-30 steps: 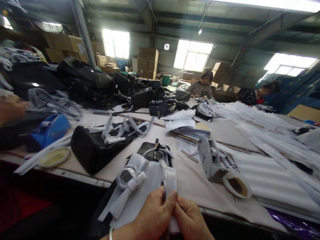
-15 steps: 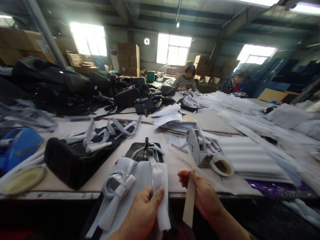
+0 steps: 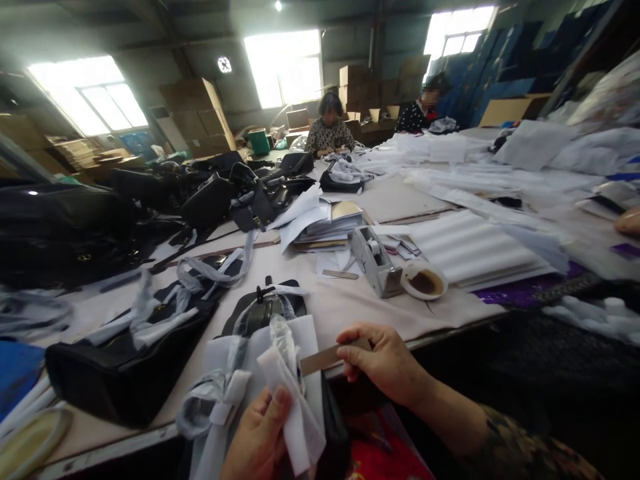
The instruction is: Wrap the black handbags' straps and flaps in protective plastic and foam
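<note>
My left hand is closed on a white foam strip, thumb on top, at the front of a black bag. My right hand pinches a flat, stiff-looking grey-brown strip. Its far end reaches the foam strip; I cannot tell whether they touch. A white foam sheet covers part of the bag. A bundle of wrapped strap lies coiled on the left, with a foam band around it. Behind it the bag's dark flap rests on the table edge.
Another black bag with wrapped straps lies left. Behind my hands stand a tape dispenser and a tape roll, near a similar flat strip. Foam sheets are stacked right. Two people sit across the table.
My right hand has swung the flat strip from hanging down to pointing left at the foam strip. The foam strip is now tilted in my left hand. The view has turned right.
</note>
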Tool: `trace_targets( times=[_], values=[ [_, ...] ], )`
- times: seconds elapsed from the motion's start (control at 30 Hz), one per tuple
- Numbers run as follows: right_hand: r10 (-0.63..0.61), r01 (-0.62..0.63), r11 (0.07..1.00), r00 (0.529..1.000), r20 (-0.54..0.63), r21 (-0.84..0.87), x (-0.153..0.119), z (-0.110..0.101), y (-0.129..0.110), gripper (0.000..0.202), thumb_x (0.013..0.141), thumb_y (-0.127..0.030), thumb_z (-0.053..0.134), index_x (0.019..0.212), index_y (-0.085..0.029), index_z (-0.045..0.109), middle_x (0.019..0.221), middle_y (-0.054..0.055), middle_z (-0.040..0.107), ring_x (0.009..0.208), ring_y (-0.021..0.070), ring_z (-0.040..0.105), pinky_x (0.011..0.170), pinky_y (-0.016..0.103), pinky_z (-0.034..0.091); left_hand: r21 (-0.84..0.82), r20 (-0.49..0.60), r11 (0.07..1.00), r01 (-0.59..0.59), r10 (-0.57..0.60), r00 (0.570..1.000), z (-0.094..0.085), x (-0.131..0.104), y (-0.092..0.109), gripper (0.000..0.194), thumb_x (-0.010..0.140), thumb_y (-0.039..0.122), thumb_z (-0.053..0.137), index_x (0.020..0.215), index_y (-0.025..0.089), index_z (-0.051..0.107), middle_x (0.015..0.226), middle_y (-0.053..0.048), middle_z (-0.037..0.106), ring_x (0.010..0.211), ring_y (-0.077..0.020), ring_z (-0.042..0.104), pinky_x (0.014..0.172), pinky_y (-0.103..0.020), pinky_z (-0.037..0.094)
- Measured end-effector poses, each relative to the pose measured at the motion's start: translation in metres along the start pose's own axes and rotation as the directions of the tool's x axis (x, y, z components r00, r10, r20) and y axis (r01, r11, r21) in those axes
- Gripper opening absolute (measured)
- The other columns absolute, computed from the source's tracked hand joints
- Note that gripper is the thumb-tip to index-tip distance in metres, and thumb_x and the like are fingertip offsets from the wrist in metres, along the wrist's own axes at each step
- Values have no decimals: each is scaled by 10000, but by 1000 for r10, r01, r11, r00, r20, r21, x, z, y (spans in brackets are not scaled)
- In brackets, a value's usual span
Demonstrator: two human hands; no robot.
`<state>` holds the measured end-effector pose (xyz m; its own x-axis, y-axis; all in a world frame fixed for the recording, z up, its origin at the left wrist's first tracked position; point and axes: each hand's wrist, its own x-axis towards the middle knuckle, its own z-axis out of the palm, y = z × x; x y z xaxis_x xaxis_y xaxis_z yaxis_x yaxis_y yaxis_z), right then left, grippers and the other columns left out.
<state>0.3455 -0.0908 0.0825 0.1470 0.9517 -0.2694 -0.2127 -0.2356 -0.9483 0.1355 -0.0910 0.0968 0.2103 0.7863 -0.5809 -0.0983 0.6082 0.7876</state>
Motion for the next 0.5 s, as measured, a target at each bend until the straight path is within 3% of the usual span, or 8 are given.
trace_targets(
  times=[0.1, 0.2, 0.5],
  values=[
    [57, -60, 994, 998, -27, -96, -3, 3, 6, 202, 737, -343, 712, 800, -163, 642, 505, -13, 659, 441, 127, 595, 439, 213, 471, -45, -57, 999, 5, -7, 998, 2, -1, -2, 605, 603, 626, 858, 970, 176, 691, 692, -13, 677, 635, -188, 634, 544, -245, 497],
    [86, -91, 979, 996, -38, -181, -5, 7, 12, 138, 802, -318, 636, 794, -184, 604, 469, -36, 634, 356, 96, 509, 362, 173, 371, -68, -79, 998, 16, -22, 997, 5, 0, -3, 598, 578, 610, 879, 935, 172, 683, 683, -2, 663, 635, -175, 627, 581, -248, 514],
    [-30, 16, 978, 998, -63, -210, 0, 21, 16, 110, 856, -281, 598, 780, -203, 587, 393, -72, 544, 363, 115, 538, 408, 188, 382, 5, -43, 1000, 7, -6, 999, 4, 0, -2, 661, 606, 652, 845, 1017, 157, 695, 681, -38, 679, 662, -229, 664, 603, -303, 542]
  ],
)
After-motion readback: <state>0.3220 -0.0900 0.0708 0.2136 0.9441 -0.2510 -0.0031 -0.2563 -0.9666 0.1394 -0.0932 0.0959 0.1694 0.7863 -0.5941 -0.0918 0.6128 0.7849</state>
